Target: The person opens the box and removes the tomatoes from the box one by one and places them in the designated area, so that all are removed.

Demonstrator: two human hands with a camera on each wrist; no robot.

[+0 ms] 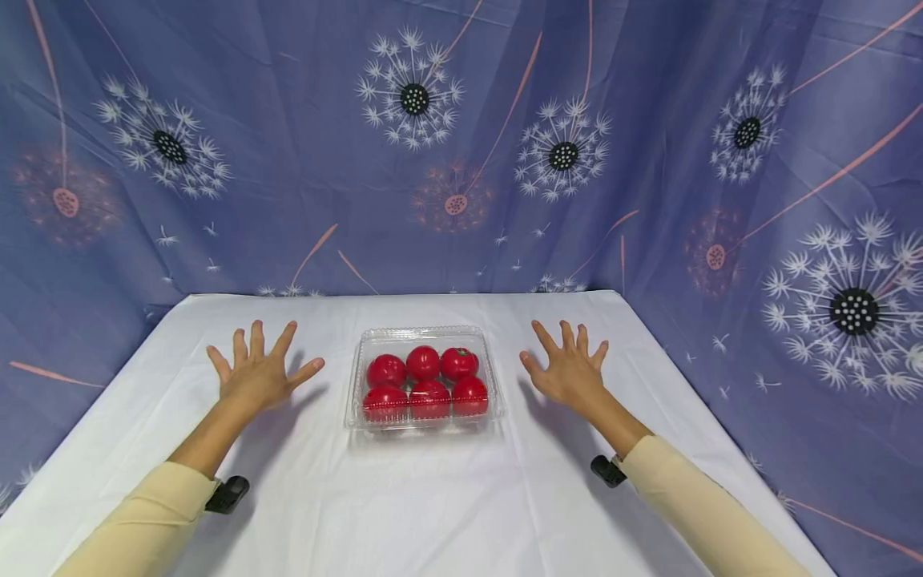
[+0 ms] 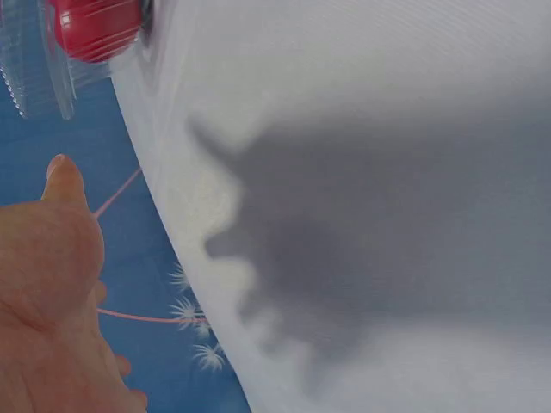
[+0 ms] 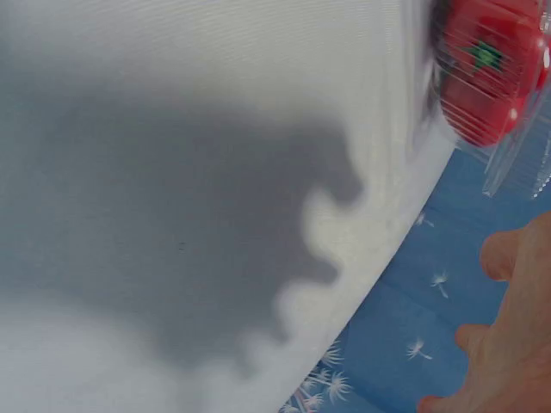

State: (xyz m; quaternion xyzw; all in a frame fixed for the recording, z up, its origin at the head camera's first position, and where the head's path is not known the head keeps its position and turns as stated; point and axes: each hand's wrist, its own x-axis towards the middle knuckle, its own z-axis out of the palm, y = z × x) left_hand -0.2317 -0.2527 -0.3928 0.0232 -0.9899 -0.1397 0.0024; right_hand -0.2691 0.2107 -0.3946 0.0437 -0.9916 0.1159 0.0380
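A clear plastic clamshell box (image 1: 421, 336) rests on the white-covered table, with several red tomatoes (image 1: 429, 399) in two rows inside it. Its lid appears closed over them. To the left of the box, my left hand (image 1: 258, 380) hovers above the cloth with fingers spread, holding nothing. On the other side, my right hand (image 1: 570, 373) is likewise spread over the table, apart from the box. Part of the box and a tomato (image 2: 96, 26) show at the top of the left wrist view. In the right wrist view a tomato with a green stem (image 3: 482, 77) lies behind ridged plastic.
A white cloth (image 1: 433, 513) covers the table, and both hands cast shadows on it. Behind and beside the table hangs a blue curtain (image 1: 303, 144) with dandelion prints. A black device (image 1: 227, 494) sits at the left wrist, another black device (image 1: 608, 471) at the right.
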